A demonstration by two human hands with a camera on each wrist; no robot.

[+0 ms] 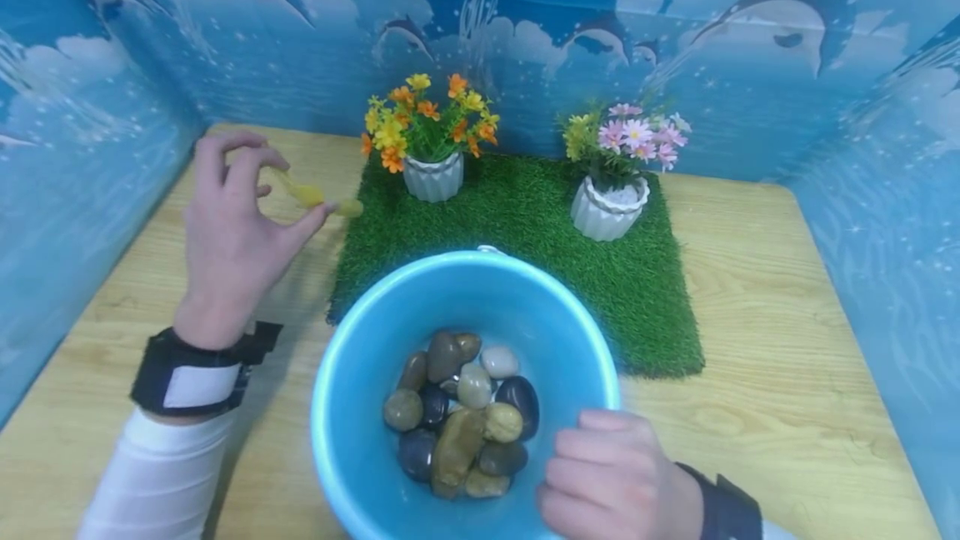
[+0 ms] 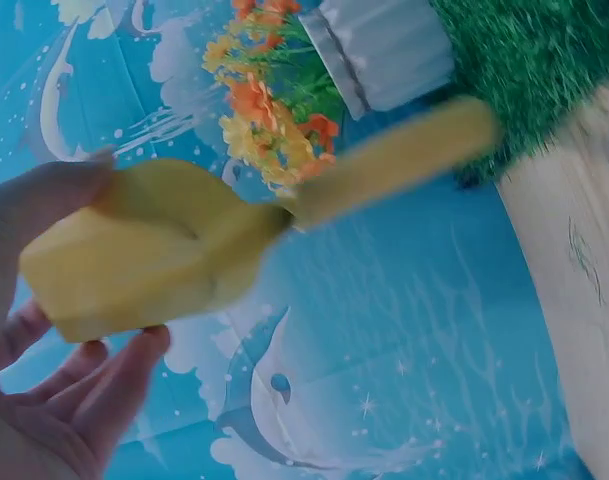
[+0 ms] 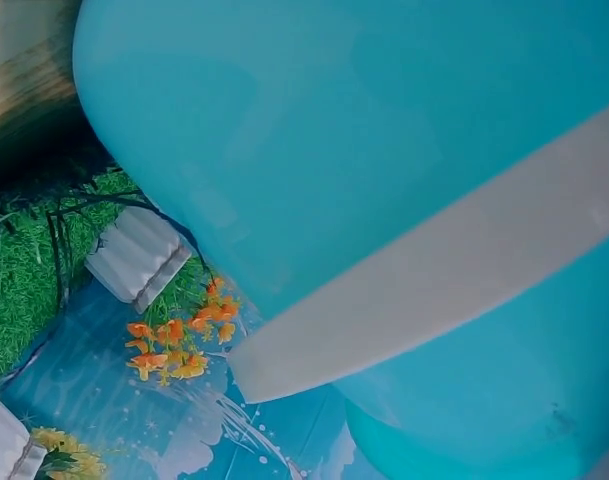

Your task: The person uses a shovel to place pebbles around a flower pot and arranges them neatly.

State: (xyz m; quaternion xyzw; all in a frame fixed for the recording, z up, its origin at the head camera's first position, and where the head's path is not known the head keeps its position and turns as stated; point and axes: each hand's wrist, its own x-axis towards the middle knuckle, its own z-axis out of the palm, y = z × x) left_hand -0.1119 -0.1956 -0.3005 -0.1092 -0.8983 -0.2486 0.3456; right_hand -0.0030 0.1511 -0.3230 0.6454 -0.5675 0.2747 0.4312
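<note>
My left hand is raised at the left, over the tabletop. It pinches a yellow toy shovel by the blade, thumb on one side and fingertips on the other. The shovel's handle points away from the hand, toward the grass mat. A blue bucket stands in front of me, with several smooth stones in brown, grey, black and white at its bottom. My right hand grips the bucket's right rim with curled fingers. In the right wrist view, a white handle crosses the bucket's outer wall.
Behind the bucket lies a green grass mat on the wooden table. On it stand a white pot with orange and yellow flowers and another white pot with pink ones. Dolphin-patterned walls enclose the table.
</note>
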